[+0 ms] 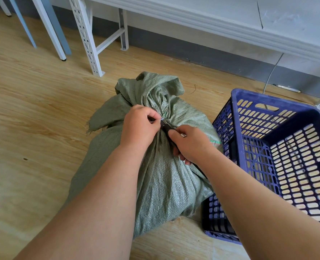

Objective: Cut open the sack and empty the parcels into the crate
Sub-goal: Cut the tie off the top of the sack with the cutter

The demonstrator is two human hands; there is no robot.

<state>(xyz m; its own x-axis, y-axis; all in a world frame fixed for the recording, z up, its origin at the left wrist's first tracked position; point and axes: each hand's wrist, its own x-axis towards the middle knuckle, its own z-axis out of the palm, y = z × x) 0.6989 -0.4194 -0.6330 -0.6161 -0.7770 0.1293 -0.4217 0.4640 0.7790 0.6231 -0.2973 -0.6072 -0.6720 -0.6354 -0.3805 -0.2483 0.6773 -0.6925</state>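
A full green woven sack (161, 181) lies on the wooden floor, its neck (160, 99) bunched and tied shut. My left hand (139, 126) pinches the thin tie at the neck. My right hand (190, 144) grips a dark-handled cutter (166, 126), whose tip sits at the tie between both hands. The blade itself is mostly hidden. The parcels are hidden inside the sack. A blue perforated plastic crate (279, 152) stands right beside the sack, on its right, with nothing visible inside.
White slotted metal shelf legs (88, 36) and pale furniture legs (50, 29) stand at the back left. A grey-skirted wall (211, 51) runs behind the sack. A thin cable (272, 70) hangs down behind the crate. Bare wooden floor (33, 102) stretches to the left.
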